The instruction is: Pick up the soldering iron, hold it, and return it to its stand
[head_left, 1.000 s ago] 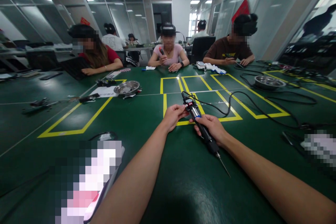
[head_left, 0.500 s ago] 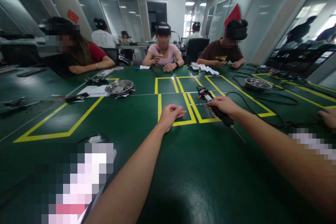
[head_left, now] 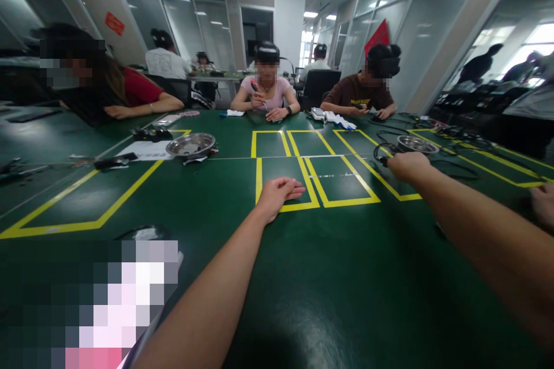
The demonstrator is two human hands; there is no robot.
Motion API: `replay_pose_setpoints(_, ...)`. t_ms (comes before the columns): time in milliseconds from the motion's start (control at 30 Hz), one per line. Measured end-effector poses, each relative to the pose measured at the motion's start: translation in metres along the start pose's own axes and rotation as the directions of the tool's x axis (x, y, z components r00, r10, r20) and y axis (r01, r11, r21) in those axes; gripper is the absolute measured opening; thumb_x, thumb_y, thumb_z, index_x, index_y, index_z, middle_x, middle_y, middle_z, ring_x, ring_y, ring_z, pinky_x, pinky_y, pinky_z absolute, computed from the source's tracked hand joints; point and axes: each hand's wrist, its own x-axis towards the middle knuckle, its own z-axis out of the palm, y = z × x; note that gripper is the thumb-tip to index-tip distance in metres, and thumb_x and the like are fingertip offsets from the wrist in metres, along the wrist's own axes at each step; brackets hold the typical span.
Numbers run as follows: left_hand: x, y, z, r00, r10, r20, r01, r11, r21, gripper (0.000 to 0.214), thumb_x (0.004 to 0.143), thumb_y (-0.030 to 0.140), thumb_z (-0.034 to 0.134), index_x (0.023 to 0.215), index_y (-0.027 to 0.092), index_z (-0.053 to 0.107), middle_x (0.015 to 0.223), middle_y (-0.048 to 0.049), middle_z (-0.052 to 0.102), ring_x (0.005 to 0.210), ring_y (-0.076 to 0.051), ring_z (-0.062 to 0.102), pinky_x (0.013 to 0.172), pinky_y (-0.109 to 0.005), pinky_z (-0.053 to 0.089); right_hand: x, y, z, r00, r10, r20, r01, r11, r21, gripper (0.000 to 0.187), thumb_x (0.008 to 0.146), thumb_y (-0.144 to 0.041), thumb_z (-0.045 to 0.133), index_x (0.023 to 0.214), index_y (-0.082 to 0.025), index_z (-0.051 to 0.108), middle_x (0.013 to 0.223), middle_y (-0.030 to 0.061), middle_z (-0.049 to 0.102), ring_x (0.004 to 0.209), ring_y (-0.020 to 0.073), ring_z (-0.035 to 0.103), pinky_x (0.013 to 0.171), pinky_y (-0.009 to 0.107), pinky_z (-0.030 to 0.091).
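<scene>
My left hand (head_left: 279, 197) rests on the green table at the near edge of a yellow tape rectangle (head_left: 288, 207). Its fingers are loosely stretched out side by side, the thumb close above them, and nothing shows in it. Farther right, my right hand (head_left: 409, 167) is closed around a corded electric screwdriver, mostly hidden behind the hand; only a dark end (head_left: 382, 161) pokes out at the left. A steel bowl (head_left: 418, 144) stands just beyond this hand, with black cable (head_left: 463, 170) around it.
Another steel bowl (head_left: 190, 146) stands at the left beside a white paper sheet (head_left: 149, 150) and black parts. White gloves (head_left: 340, 120) lie at the far side. Several co-workers sit around the table; one person's hand (head_left: 543, 202) is at the right edge.
My right hand has carried the screwdriver right, away from the middle tape rectangles toward the right bowl. My left hand stays in nearly the same place. The view has shifted slightly.
</scene>
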Motion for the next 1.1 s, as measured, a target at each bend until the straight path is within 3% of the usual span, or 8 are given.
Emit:
replay_pose_setpoints(100, -0.001, 0.002, -0.001, 1.0, 0.004, 0.018, -0.004, 1.0, 0.005, 0.013, 0.087, 0.018, 0.065, 0.094, 0.006, 0.065, 0.098, -0.0153, 0.07, 0.087, -0.018, 0.072, 0.085, -0.032, 0.058, -0.001, -0.003, 0.011, 0.989, -0.048, 0.137, 0.062, 0.993, -0.1, 0.013, 0.081, -0.006, 0.063, 0.09, -0.005, 0.073, 0.104, 0.0288, 0.065, 0.096, 0.0261, 0.064, 0.081, 0.036, 0.039)
replay_pose_setpoints(233, -0.001, 0.001, -0.002, 0.999, 0.039, 0.016, -0.04, 0.997, 0.07, 0.02, 0.082, 0.013, 0.069, 0.102, 0.009, 0.065, 0.089, -0.0089, 0.069, 0.072, -0.015, 0.071, 0.071, -0.029, 0.06, 0.002, 0.003, 0.009, 0.974, -0.044, 0.222, 0.087, 0.978, -0.188, 0.029, 0.081, -0.01, 0.063, 0.109, -0.008, 0.071, 0.111, 0.0291, 0.063, 0.099, 0.0304, 0.063, 0.081, 0.039, 0.041)
replay_pose_setpoints(533, 0.002, -0.004, -0.003, 0.999, 0.038, 0.035, -0.043, 0.989, 0.14, 0.015, 0.085, 0.012, 0.065, 0.1, 0.009, 0.065, 0.075, -0.0068, 0.069, 0.064, -0.012, 0.068, 0.066, -0.025, 0.058, -0.004, 0.008, 0.002, 0.979, -0.014, 0.203, 0.061, 0.971, -0.229, 0.038, 0.087, -0.014, 0.054, 0.124, -0.011, 0.065, 0.119, 0.0292, 0.06, 0.105, 0.0347, 0.062, 0.082, 0.043, 0.044)
replay_pose_setpoints(667, 0.003, -0.004, -0.002, 0.999, 0.028, 0.038, -0.033, 0.992, 0.126, 0.013, 0.088, 0.014, 0.062, 0.099, 0.009, 0.064, 0.074, -0.0069, 0.068, 0.064, -0.013, 0.069, 0.065, -0.025, 0.058, 0.0, 0.008, 0.001, 0.975, -0.011, 0.224, 0.057, 0.977, -0.203, 0.031, 0.086, -0.012, 0.055, 0.113, -0.005, 0.069, 0.116, 0.0306, 0.061, 0.108, 0.0352, 0.06, 0.087, 0.044, 0.042)
replay_pose_setpoints(867, 0.003, -0.002, 0.001, 0.999, 0.004, 0.035, -0.007, 0.996, 0.094, 0.021, 0.088, 0.031, 0.064, 0.089, 0.011, 0.059, 0.068, -0.0033, 0.064, 0.054, -0.012, 0.066, 0.052, -0.022, 0.054, 0.003, 0.007, -0.004, 0.965, -0.026, 0.262, 0.037, 0.999, -0.037, 0.022, 0.076, -0.013, 0.067, 0.097, -0.007, 0.071, 0.106, 0.0265, 0.064, 0.101, 0.0318, 0.062, 0.084, 0.038, 0.044)
replay_pose_setpoints(967, 0.002, 0.0, 0.002, 1.0, -0.004, 0.014, 0.003, 0.997, 0.08, 0.03, 0.085, 0.039, 0.067, 0.084, 0.012, 0.055, 0.068, -0.0043, 0.065, 0.055, -0.014, 0.066, 0.051, -0.023, 0.054, -0.005, 0.002, -0.009, 0.965, -0.03, 0.261, -0.005, 0.991, 0.13, 0.015, 0.081, -0.022, 0.065, 0.084, -0.008, 0.068, 0.092, 0.0215, 0.068, 0.087, 0.0256, 0.066, 0.077, 0.031, 0.046)
replay_pose_setpoints(1100, 0.002, -0.003, 0.001, 1.0, -0.005, 0.016, 0.004, 0.996, 0.084, 0.031, 0.082, 0.037, 0.071, 0.084, 0.01, 0.055, 0.078, -0.0109, 0.07, 0.063, -0.016, 0.07, 0.059, -0.026, 0.057, -0.031, -0.028, -0.006, 0.966, -0.09, 0.243, -0.029, 0.894, 0.446, 0.027, 0.092, -0.038, 0.052, 0.095, -0.013, 0.063, 0.087, 0.0123, 0.071, 0.065, 0.0154, 0.066, 0.06, 0.024, 0.05)
